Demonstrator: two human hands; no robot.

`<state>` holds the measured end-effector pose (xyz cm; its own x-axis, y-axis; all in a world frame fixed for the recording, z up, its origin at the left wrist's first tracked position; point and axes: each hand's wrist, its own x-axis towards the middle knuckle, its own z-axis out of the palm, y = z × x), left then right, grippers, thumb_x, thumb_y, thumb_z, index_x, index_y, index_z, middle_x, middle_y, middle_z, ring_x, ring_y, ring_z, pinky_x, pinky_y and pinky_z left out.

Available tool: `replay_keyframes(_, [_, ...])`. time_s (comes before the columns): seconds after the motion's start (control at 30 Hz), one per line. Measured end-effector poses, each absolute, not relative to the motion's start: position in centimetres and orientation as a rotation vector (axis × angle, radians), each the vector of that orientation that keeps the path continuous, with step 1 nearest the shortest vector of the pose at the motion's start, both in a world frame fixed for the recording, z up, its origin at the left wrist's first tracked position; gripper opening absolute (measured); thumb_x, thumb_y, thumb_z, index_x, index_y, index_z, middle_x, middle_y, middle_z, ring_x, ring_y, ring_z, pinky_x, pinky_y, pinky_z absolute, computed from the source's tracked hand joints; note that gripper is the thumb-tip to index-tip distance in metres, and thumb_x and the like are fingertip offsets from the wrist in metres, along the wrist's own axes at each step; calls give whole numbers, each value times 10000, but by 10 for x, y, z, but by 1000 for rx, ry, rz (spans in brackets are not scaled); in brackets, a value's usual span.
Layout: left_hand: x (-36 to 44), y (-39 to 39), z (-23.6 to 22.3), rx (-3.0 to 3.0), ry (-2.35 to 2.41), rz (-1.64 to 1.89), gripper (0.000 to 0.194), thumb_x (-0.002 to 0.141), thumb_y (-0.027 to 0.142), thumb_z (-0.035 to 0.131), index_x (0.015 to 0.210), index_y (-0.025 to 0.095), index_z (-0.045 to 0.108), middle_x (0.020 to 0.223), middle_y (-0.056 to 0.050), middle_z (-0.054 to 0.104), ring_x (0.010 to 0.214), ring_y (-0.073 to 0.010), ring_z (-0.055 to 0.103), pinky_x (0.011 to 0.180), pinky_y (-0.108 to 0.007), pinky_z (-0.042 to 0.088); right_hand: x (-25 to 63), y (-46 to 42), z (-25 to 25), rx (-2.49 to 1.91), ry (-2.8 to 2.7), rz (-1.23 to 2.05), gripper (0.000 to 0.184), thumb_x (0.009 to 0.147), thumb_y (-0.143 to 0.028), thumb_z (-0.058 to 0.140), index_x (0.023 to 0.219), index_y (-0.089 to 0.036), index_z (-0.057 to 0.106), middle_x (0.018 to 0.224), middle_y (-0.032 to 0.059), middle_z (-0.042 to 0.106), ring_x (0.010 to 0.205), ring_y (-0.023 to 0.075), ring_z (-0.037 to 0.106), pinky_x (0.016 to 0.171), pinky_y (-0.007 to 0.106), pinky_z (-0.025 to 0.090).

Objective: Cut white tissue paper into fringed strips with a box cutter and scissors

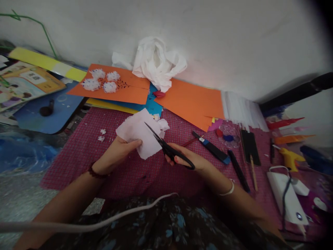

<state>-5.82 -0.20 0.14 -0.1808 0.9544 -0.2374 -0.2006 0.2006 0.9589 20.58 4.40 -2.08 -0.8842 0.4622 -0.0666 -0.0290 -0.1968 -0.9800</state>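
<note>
My left hand (119, 152) pinches a piece of thin white tissue paper (142, 128), thumb on top and fingers hidden beneath. In my right hand (182, 156) is a pair of black scissors (168, 147), with fingers in the handles and the blades pointing up and left over the paper. Whether the blades are apart or cutting into the sheet I cannot tell. Small white paper scraps (102, 135) lie on the red checked cloth (85, 156), left of my hands. More crumpled tissue shows just behind the held sheet.
Behind are orange card with white tufts (137, 92), plain orange card (195, 102) and bunched white tissue (156, 62). A blue-black cutter (213, 149), a black pen (238, 170), a yellow glue gun (290, 158) and a white power strip (284, 196) lie right. A white cable (117, 218) crosses in front.
</note>
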Motion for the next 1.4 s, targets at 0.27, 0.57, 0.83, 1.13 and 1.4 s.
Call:
replay_keyframes(0.27, [-53, -3, 3, 803, 1321, 1217, 552, 688, 269, 837, 1222, 186, 720, 1197, -97, 765, 1242, -321, 658, 1098, -459, 518, 202, 39, -22, -661, -1730, 2101, 654, 863, -742, 657, 1148, -167, 534, 865, -3, 540, 697, 107, 501, 632, 264, 429])
replay_keyframes(0.57, [-54, -4, 3, 826, 1335, 1189, 599, 725, 300, 805, 1302, 191, 684, 1283, -131, 732, 1288, -337, 629, 1124, -506, 489, 199, 35, -27, -770, -1659, 2048, 602, 864, -694, 689, 1125, -165, 566, 738, -50, 520, 511, 67, 425, 463, 224, 321])
replay_keyframes(0.83, [-57, -4, 1, 891, 1337, 1164, 503, 732, 314, 811, 1223, 238, 731, 1111, -78, 789, 1178, -298, 680, 1065, -473, 534, 201, 37, -21, -636, -1755, 2048, 635, 895, -752, 600, 1141, -171, 531, 858, -3, 554, 689, 111, 523, 626, 268, 422])
replay_keyframes(1.13, [-53, -5, 0, 910, 1317, 1093, 431, 698, 317, 847, 1102, 198, 754, 1003, -81, 797, 1044, -295, 721, 973, -430, 575, 200, 37, -22, -688, -1738, 2056, 639, 880, -759, 614, 1135, -181, 523, 856, -1, 535, 687, 120, 501, 627, 276, 417])
replay_keyframes(1.4, [-53, -6, -1, 947, 1343, 995, 333, 699, 289, 825, 1012, 193, 765, 870, -57, 791, 924, -280, 732, 914, -433, 595, 197, 35, -17, -767, -1703, 2003, 672, 871, -734, 650, 1202, -156, 564, 830, -15, 532, 645, 99, 489, 579, 253, 403])
